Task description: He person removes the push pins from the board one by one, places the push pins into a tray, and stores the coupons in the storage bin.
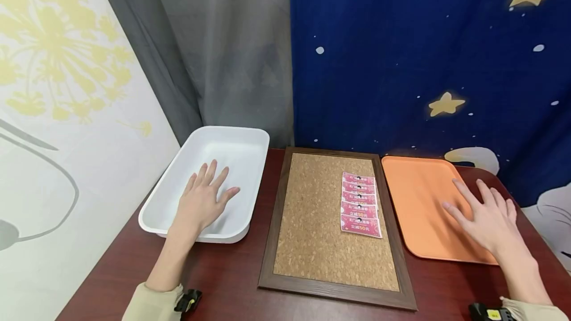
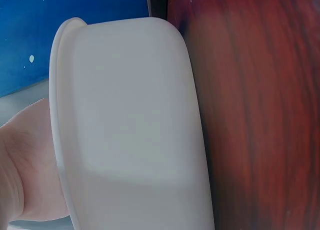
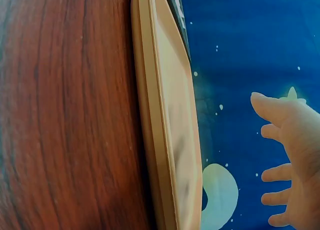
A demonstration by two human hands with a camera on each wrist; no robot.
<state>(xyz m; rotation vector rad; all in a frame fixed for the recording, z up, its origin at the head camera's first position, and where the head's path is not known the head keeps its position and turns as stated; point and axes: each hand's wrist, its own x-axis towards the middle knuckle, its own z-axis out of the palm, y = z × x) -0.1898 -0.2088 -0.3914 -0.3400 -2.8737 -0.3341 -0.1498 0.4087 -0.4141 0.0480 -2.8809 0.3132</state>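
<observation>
My left hand is spread above the white plastic tub, with nothing in its fingers. In the left wrist view the tub's outer wall hides most of that hand. Over the right side of the orange tray hovers my right hand, fingers apart and holding nothing. The right wrist view shows this hand raised clear of the tray's edge. Between the hands lies a framed cork board. Several pink coupons overlap in a column on its right half, each with a small dark dot near its top.
Everything stands on a dark red wooden table. A grey curtain and a blue starry curtain hang behind it. To the left rises a white wall panel with yellow flower prints.
</observation>
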